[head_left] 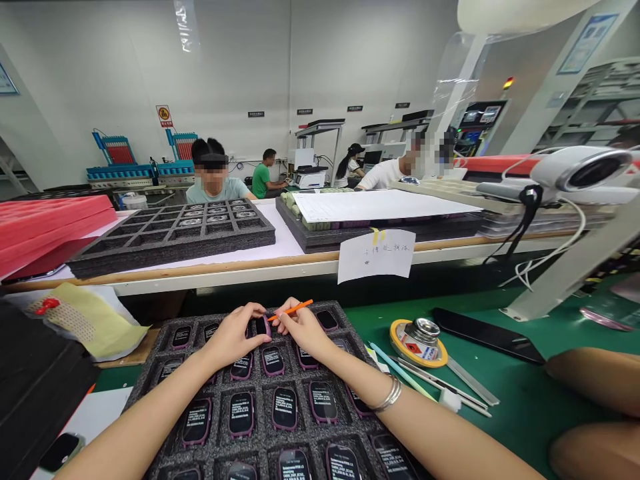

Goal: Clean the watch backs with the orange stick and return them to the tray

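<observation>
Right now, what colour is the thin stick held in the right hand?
Orange, seen best in the head view.

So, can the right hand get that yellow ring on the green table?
Probably yes. The yellow ring looks close, and nothing seems to block the way. But the right hand is holding an orange stick, so it might have to put that down first.
</observation>
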Demonstrator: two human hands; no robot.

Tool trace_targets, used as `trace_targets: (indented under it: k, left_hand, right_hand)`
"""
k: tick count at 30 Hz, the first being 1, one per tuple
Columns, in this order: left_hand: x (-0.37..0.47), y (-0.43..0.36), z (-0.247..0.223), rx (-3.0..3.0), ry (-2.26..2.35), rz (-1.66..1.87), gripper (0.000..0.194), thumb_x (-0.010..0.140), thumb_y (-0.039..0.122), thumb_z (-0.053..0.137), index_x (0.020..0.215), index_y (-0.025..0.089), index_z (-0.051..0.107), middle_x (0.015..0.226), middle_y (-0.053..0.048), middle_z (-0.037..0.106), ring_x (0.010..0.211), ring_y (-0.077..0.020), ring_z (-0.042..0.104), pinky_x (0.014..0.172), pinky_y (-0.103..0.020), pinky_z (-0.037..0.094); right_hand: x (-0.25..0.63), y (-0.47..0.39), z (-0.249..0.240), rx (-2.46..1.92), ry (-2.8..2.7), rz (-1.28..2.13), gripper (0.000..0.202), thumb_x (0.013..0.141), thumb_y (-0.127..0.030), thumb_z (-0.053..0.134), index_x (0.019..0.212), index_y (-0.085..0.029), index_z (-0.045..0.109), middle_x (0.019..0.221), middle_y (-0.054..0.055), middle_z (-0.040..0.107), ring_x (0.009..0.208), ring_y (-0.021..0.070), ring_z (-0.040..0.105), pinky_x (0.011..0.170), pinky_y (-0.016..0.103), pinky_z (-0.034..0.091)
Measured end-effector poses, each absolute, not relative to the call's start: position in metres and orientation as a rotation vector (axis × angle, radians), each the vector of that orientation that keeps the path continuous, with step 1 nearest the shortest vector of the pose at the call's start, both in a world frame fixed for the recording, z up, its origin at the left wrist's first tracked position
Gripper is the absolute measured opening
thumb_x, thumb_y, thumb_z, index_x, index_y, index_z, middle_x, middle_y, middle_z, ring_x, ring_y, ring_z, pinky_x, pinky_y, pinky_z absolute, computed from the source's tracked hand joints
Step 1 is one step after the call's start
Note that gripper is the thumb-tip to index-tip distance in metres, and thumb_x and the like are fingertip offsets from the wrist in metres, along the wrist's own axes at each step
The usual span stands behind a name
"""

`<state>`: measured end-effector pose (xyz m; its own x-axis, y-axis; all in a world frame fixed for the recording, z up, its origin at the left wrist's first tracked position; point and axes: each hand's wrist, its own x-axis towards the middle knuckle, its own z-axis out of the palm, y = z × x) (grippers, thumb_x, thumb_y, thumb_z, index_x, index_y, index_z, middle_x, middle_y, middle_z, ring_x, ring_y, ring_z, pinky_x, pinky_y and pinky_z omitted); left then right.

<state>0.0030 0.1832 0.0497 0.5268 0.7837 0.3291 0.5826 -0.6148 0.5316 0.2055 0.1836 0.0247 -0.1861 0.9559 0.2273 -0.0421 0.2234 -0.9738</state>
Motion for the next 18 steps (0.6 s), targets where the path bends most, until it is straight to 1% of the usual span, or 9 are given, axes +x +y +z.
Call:
trace_targets:
  k: [2, 4, 6, 8, 10, 11, 15, 18]
  left_hand:
    - [0.003, 0.181, 0.051, 2.451, 1.133, 0.799, 0.041, 0.085, 0.029, 0.074, 0.119, 0.024, 0.053, 0.117, -0.007, 0.067, 0.112, -0.0265, 0.065, 0.099, -0.044, 0.053]
    - [0.005, 0.176, 0.055, 2.504, 1.136, 0.827, 0.039, 0.087, 0.028, 0.072, 0.121, 0.023, 0.053, 0.122, -0.01, 0.063, 0.118, -0.0287, 0.06, 0.102, -0.047, 0.05]
    - [0.01, 0.169, 0.061, 2.571, 1.121, 0.838, 0.027, 0.092, 0.028, 0.065, 0.117, 0.021, 0.057, 0.121, -0.011, 0.06, 0.119, -0.0293, 0.056, 0.102, -0.047, 0.047]
    - [0.018, 0.159, 0.068, 2.651, 1.054, 0.774, 0.011, 0.097, 0.03, 0.06, 0.104, 0.022, 0.064, 0.109, -0.008, 0.063, 0.108, -0.0264, 0.059, 0.097, -0.043, 0.047]
    - [0.027, 0.148, 0.072, 2.726, 0.97, 0.655, 0.013, 0.096, 0.033, 0.062, 0.09, 0.023, 0.068, 0.096, -0.004, 0.065, 0.097, -0.0239, 0.06, 0.091, -0.04, 0.048]
    - [0.03, 0.143, 0.072, 2.753, 0.941, 0.598, 0.013, 0.094, 0.034, 0.065, 0.088, 0.023, 0.069, 0.094, -0.003, 0.065, 0.095, -0.0238, 0.06, 0.089, -0.039, 0.048]
    - [0.027, 0.123, 0.07, 2.782, 0.966, 0.506, 0.01, 0.092, 0.03, 0.069, 0.098, 0.023, 0.07, 0.108, -0.008, 0.063, 0.103, -0.0286, 0.059, 0.093, -0.047, 0.047]
    - [0.015, 0.112, 0.067, 2.734, 1.027, 0.531, 0.016, 0.092, 0.026, 0.067, 0.108, 0.022, 0.066, 0.118, -0.01, 0.061, 0.111, -0.0308, 0.056, 0.097, -0.05, 0.045]
  right_hand:
    - [0.205, 0.185, 0.022, -0.936, -1.436, 1.18, 0.022, 0.094, -0.035, 0.067, 0.085, -0.017, 0.058, 0.073, -0.002, 0.067, 0.062, 0.0126, 0.064, 0.062, 0.027, 0.053]
    - [0.205, 0.187, 0.02, -0.949, -1.436, 1.182, 0.019, 0.097, -0.031, 0.065, 0.089, -0.014, 0.061, 0.074, -0.003, 0.065, 0.062, 0.0119, 0.063, 0.062, 0.027, 0.054]
    - [0.205, 0.189, 0.019, -0.964, -1.425, 1.185, 0.019, 0.099, -0.031, 0.063, 0.093, -0.013, 0.063, 0.077, -0.002, 0.064, 0.063, 0.0114, 0.063, 0.062, 0.027, 0.055]
    - [0.206, 0.191, 0.019, -0.974, -1.411, 1.192, 0.02, 0.1, -0.033, 0.062, 0.097, -0.013, 0.064, 0.08, -0.001, 0.065, 0.064, 0.0114, 0.063, 0.062, 0.027, 0.056]
    - [0.207, 0.193, 0.02, -0.982, -1.394, 1.2, 0.021, 0.1, -0.034, 0.061, 0.1, -0.013, 0.064, 0.084, 0.0, 0.066, 0.066, 0.0119, 0.063, 0.062, 0.027, 0.056]
    - [0.208, 0.194, 0.021, -0.985, -1.385, 1.202, 0.021, 0.1, -0.034, 0.061, 0.101, -0.013, 0.064, 0.085, 0.0, 0.066, 0.067, 0.0121, 0.064, 0.063, 0.028, 0.056]
    - [0.207, 0.187, 0.031, -0.989, -1.349, 1.191, 0.018, 0.098, -0.031, 0.064, 0.093, -0.013, 0.064, 0.083, 0.0, 0.066, 0.07, 0.0133, 0.065, 0.069, 0.031, 0.057]
    - [0.205, 0.17, 0.038, -0.949, -1.328, 1.203, 0.019, 0.091, -0.032, 0.07, 0.084, -0.017, 0.062, 0.08, 0.0, 0.068, 0.073, 0.0149, 0.067, 0.074, 0.031, 0.057]
